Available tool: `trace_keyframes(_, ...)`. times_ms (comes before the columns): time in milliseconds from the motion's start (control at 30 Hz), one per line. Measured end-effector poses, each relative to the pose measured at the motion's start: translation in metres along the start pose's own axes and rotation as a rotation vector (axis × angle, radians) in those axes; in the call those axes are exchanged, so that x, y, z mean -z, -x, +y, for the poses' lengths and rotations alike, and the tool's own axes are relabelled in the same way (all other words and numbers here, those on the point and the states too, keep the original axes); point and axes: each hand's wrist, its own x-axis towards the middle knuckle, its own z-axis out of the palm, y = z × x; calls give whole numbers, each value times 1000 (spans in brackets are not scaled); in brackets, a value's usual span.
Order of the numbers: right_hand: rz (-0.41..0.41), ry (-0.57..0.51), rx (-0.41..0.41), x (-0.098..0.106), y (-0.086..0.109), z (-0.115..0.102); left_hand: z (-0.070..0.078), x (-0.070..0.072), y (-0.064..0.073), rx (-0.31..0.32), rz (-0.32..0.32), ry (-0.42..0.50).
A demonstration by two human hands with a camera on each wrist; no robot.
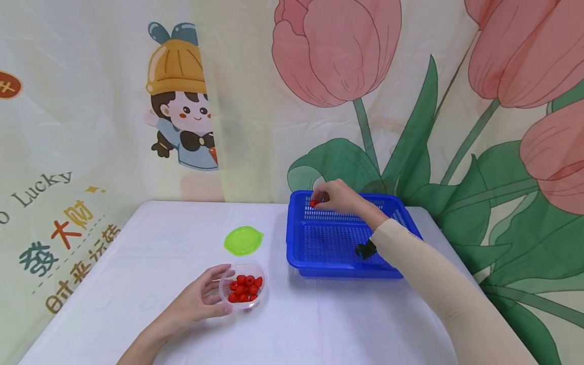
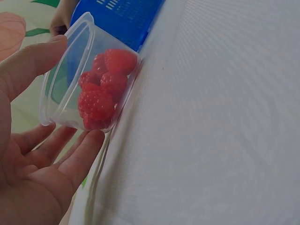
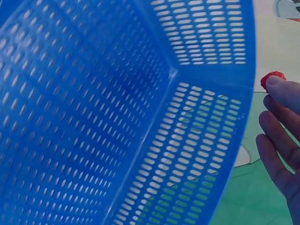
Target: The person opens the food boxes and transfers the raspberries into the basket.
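Observation:
My right hand [image 1: 335, 195] pinches one red raspberry [image 1: 313, 203] between thumb and fingers above the far left part of a blue plastic basket [image 1: 292, 243]. In the right wrist view the raspberry [image 3: 272, 79] shows at the thumb tip, past the basket's rim [image 3: 248, 93]. A clear plastic cup [image 1: 244, 266] stands on the table with several raspberries [image 1: 246, 289] inside. Around its left side curves my left hand [image 1: 201, 296]. From the left wrist view, the thumb is at the cup's rim and the fingers lie along the side of the cup [image 2: 70, 110].
A light green lid [image 1: 244, 241] lies on the white table [image 1: 182, 233] behind the cup. The basket has slotted walls and floor, and a small black object [image 1: 365, 249] shows by the right forearm. Behind the table hangs a printed cloth [image 1: 255, 152] with tulips.

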Motion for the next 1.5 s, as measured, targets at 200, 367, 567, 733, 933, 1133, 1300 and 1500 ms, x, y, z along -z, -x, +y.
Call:
trace_keyframes(200,-49,26,11,-12,-3,10,-1,0,1,-3,-4,1)
trace_keyframes(367,-57,25,25,-21,-4,17,-2,2,3,7,3,-6)
trace_keyframes(567,-102,30,1,-32,-1,27,-3,1,1,14,0,-10)
trace_keyframes(733,-120,32,38,-41,-1,31,-3,0,0,8,2,-9)
trace_keyframes(933,-141,25,50,-45,-3,30,-3,1,-1,1,-1,-5)
trace_keyframes(1133,-176,35,21,-48,-6,29,-3,1,-1,-3,-1,-13)
trace_keyframes(1300,-211,41,6,-50,-7,29,-2,1,-1,-7,-5,-9)
trace_keyframes(1500,-267,58,63,-54,-11,29,-3,0,-1,-8,-1,-5)
